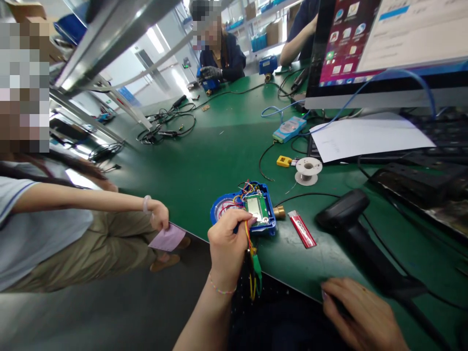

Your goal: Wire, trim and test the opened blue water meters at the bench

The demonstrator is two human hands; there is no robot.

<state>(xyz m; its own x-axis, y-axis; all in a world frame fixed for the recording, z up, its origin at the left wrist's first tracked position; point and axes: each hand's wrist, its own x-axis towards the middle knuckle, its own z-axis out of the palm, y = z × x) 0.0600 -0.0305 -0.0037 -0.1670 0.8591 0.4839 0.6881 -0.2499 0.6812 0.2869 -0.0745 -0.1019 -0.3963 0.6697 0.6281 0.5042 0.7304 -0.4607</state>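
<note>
A blue-cased device [272,204] with an exposed green circuit board and a small screen [253,206] lies at the table's near edge. My left hand [229,239] is at its near side, thumb and forefinger pinched on yellow and red wires [247,233]. A green clip [257,268] hangs below these fingers. A brass fitting [280,211] sticks out from the right of the case. My right hand [360,312] rests at the table edge near a black handheld scanner [353,219], its fingers bent over something dark that I cannot make out.
A red packet [302,229], a wire spool [308,170], a yellow block [283,161] and a light-blue box [289,129] lie on the green table [175,170]. Behind are a monitor [365,102] and paper [369,136]. A person's hand [160,215] at left holds pink paper; others sit beyond.
</note>
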